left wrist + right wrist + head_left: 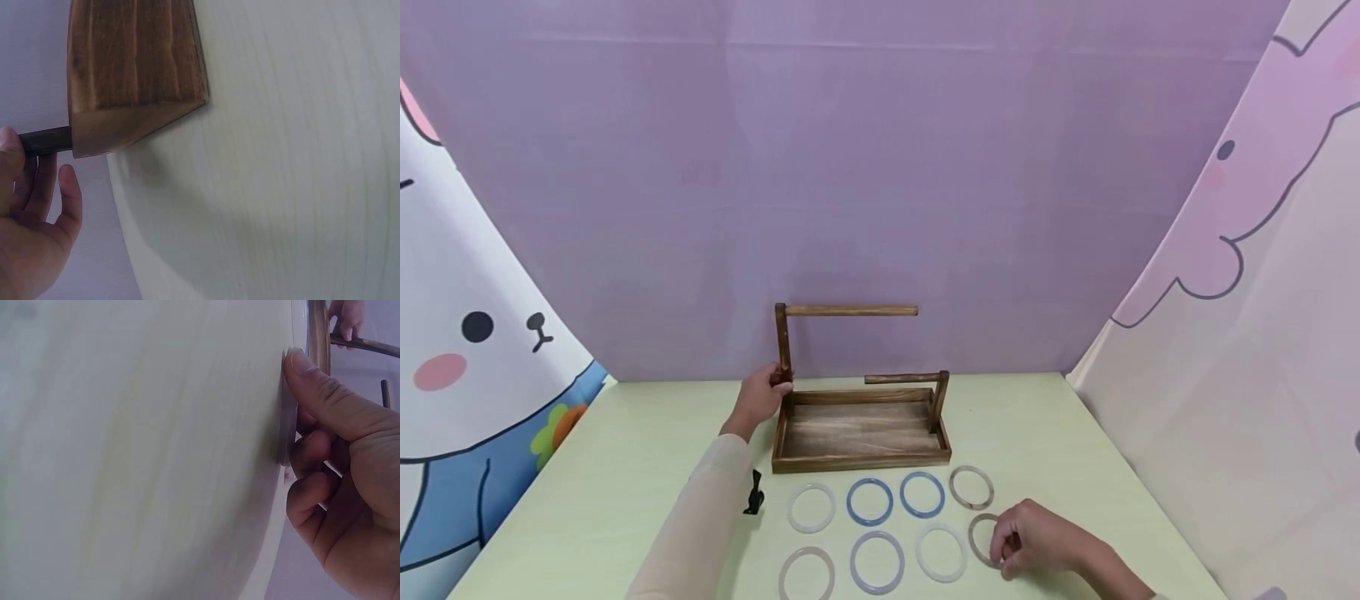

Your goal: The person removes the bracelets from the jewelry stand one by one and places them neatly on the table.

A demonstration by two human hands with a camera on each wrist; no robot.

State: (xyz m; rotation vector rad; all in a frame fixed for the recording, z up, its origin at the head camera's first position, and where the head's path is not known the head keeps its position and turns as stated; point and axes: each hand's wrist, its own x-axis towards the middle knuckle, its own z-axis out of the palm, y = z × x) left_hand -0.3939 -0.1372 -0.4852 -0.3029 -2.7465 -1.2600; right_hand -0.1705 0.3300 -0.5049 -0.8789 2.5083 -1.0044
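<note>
A brown wooden stand [861, 464] with a tray base, a tall arm at its left and a low arm at its right sits on the table. My left hand [762, 398] grips the tall post near its foot; in the left wrist view the thumb and fingers of that hand [34, 231] close round the dark post [47, 141]. At the front right, my right hand [1033, 540] pinches the right edge of a greyish-brown bangle [973, 546]. In the right wrist view its thumb lies along the bangle [286, 431], which is nearly edge-on.
Several other bangles lie flat in two rows before the stand: blue ones [849, 505], a mottled brown one [952, 492], a white one [919, 560], a lilac one [853, 567]. Purple cloth [1000, 208] stands behind the table; printed cloths hang at both sides.
</note>
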